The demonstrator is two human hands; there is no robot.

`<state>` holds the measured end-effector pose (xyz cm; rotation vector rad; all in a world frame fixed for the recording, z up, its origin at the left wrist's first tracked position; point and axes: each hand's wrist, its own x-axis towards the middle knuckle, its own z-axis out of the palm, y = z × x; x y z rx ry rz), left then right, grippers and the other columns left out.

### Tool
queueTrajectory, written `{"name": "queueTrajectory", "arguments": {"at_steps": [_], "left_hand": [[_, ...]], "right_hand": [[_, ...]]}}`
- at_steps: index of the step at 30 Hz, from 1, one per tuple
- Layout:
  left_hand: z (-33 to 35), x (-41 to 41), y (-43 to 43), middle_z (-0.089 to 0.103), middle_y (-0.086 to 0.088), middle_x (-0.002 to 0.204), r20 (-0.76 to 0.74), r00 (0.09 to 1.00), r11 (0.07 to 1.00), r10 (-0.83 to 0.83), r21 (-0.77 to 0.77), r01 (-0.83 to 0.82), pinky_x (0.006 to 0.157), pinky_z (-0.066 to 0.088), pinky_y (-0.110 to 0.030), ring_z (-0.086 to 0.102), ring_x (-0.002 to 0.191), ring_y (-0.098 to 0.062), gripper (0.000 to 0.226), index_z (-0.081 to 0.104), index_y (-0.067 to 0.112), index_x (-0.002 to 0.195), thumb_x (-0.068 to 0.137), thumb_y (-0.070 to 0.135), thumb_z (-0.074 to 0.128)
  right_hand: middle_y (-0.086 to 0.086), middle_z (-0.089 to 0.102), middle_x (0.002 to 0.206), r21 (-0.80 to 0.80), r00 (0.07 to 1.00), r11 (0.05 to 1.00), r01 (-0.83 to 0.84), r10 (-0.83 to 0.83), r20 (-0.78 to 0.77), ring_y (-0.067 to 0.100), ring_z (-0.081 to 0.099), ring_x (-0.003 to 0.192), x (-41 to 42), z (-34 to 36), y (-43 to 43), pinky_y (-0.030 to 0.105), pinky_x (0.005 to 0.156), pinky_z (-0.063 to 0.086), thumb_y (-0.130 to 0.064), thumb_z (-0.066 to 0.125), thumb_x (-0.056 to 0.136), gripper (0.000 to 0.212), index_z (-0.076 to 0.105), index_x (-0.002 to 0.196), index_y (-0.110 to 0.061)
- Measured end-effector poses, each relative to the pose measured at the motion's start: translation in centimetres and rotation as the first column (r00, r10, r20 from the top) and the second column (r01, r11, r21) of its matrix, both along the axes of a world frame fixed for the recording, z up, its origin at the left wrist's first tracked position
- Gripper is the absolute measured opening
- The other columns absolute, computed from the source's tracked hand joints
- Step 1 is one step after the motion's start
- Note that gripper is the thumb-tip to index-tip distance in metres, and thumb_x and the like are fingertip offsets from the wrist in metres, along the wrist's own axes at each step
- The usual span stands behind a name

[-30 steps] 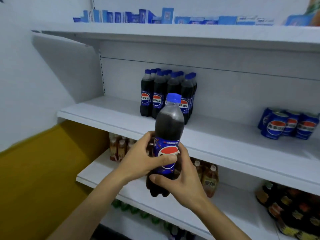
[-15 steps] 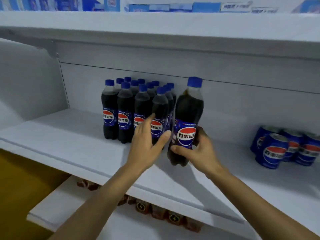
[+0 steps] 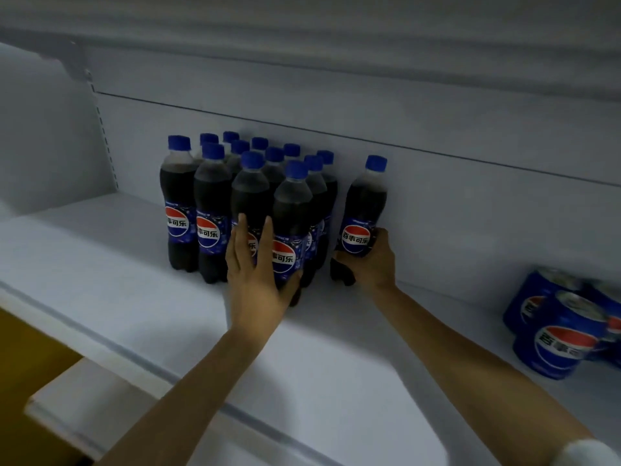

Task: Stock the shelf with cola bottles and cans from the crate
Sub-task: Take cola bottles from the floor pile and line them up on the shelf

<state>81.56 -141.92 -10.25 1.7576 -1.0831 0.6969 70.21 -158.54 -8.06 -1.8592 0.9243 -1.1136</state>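
Note:
A cola bottle (image 3: 364,203) with a blue cap stands tilted at the back of the white shelf (image 3: 134,297), just right of a block of several cola bottles (image 3: 215,210). My right hand (image 3: 369,260) grips this bottle low on its label and base. My left hand (image 3: 257,274) has straight fingers laid against the front bottles of the block, the thumb round the right front bottle (image 3: 290,223). Blue cola cans (image 3: 557,331) stand at the right end of the shelf. The crate is out of view.
The shelf's back wall (image 3: 437,203) is right behind the held bottle. An upper shelf's underside (image 3: 336,35) hangs overhead. A lower shelf edge (image 3: 60,405) and a yellow surface (image 3: 30,348) show at the lower left.
My right hand has carried the bottle further back and right, down beside the block. My left hand has moved forward onto the front bottles. The view has closed in on the shelf.

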Motion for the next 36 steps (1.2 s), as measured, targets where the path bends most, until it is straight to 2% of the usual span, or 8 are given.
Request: {"name": "queueTrajectory", "arguments": {"at_steps": [6, 11, 17, 21, 24, 28, 31, 36], "left_hand": [[0.1, 0.2, -0.1, 0.016, -0.016, 0.155, 0.013, 1.000, 1.000, 0.012, -0.027, -0.012, 0.104, 0.033, -0.047, 0.023, 0.138, -0.040, 0.089, 0.027, 0.018, 0.147, 0.076, 0.040, 0.076], [-0.1, 0.2, -0.3, 0.014, -0.014, 0.156, 0.020, 1.000, 0.999, 0.020, -0.028, -0.019, 0.105, 0.035, -0.051, 0.022, 0.139, -0.040, 0.087, 0.028, 0.017, 0.147, 0.077, 0.042, 0.072], [0.0, 0.0, -0.1, 0.015, -0.018, 0.155, 0.016, 1.000, 1.000, 0.024, -0.008, -0.024, 0.104, 0.037, -0.055, 0.020, 0.139, -0.040, 0.085, 0.026, 0.016, 0.147, 0.079, 0.045, 0.068], [0.4, -0.1, 0.4, 0.015, -0.017, 0.155, -0.024, 0.999, 1.000, -0.024, 0.013, 0.024, 0.101, 0.038, -0.054, 0.021, 0.138, -0.042, 0.087, 0.026, 0.017, 0.147, 0.077, 0.041, 0.072], [0.8, -0.1, 1.5, 0.013, -0.013, 0.158, -0.126, 0.985, 0.991, -0.121, 0.045, 0.128, 0.107, 0.028, -0.045, 0.018, 0.141, -0.040, 0.092, 0.028, 0.019, 0.149, 0.074, 0.029, 0.080], [0.8, -1.3, 3.4, 0.017, -0.011, 0.157, -0.289, 0.943, 0.980, -0.164, 0.065, 0.190, 0.113, 0.027, -0.048, 0.021, 0.141, -0.033, 0.096, 0.022, 0.016, 0.150, 0.074, 0.028, 0.079], [0.7, -4.1, 5.2, 0.019, -0.009, 0.157, -0.346, 0.889, 0.946, -0.300, 0.013, 0.324, 0.116, 0.024, -0.045, 0.019, 0.143, -0.026, 0.091, 0.019, 0.014, 0.150, 0.080, 0.028, 0.075], [0.6, -9.8, 9.8, 0.022, 0.008, 0.156, -0.451, 0.697, 0.789, -0.557, -0.026, 0.614, 0.114, 0.028, -0.031, 0.025, 0.141, -0.010, 0.080, 0.018, 0.029, 0.149, 0.087, 0.028, 0.067]], "right_hand": [[0.011, 0.059, 0.118, -0.037, 1.000, 0.999, 0.007, -0.006, 0.018, 0.020, 0.058, 0.103, 1.7, -1.1, -0.9, 0.030, 0.086, 0.049, -0.016, 0.089, 0.062, 0.071, 0.048, 0.119, -0.007], [0.015, 0.048, 0.119, -0.113, 0.999, 0.993, 0.040, -0.042, -0.017, 0.025, 0.052, 0.106, 2.7, -1.4, -1.5, 0.035, 0.088, 0.048, -0.019, 0.089, 0.062, 0.072, 0.050, 0.120, -0.002], [0.012, 0.052, 0.123, -0.067, 0.999, 0.997, 0.042, -0.040, 0.022, 0.026, 0.056, 0.110, 2.9, -2.2, -2.0, 0.047, 0.093, 0.051, -0.021, 0.090, 0.058, 0.081, 0.042, 0.122, -0.011], [0.012, 0.051, 0.125, -0.024, 0.997, 0.997, 0.080, -0.080, -0.014, 0.026, 0.055, 0.113, 2.7, -1.4, -1.2, 0.048, 0.094, 0.050, -0.027, 0.091, 0.058, 0.085, 0.039, 0.123, -0.010], [0.012, 0.042, 0.135, -0.018, 0.991, 0.990, 0.137, -0.137, -0.002, 0.027, 0.045, 0.123, 1.1, -1.0, 0.7, 0.044, 0.101, 0.044, -0.034, 0.085, 0.069, 0.086, 0.035, 0.133, -0.008], [0.008, 0.042, 0.135, 0.067, 0.989, 0.992, 0.111, -0.117, 0.088, 0.022, 0.046, 0.123, -2.4, -0.4, 5.7, 0.036, 0.100, 0.044, -0.033, 0.078, 0.077, 0.078, 0.033, 0.137, -0.013], [-0.001, 0.044, 0.135, 0.123, 0.982, 0.987, 0.100, -0.117, 0.146, 0.014, 0.046, 0.123, -5.6, 0.6, 10.8, 0.027, 0.097, 0.042, -0.038, 0.075, 0.080, 0.077, 0.033, 0.141, -0.021], [-0.011, 0.044, 0.133, -0.035, 0.969, 0.984, 0.173, -0.164, 0.187, 0.006, 0.047, 0.121, -12.1, -0.8, 20.2, 0.027, 0.098, 0.044, -0.043, 0.069, 0.083, 0.064, 0.036, 0.136, -0.027]]}}
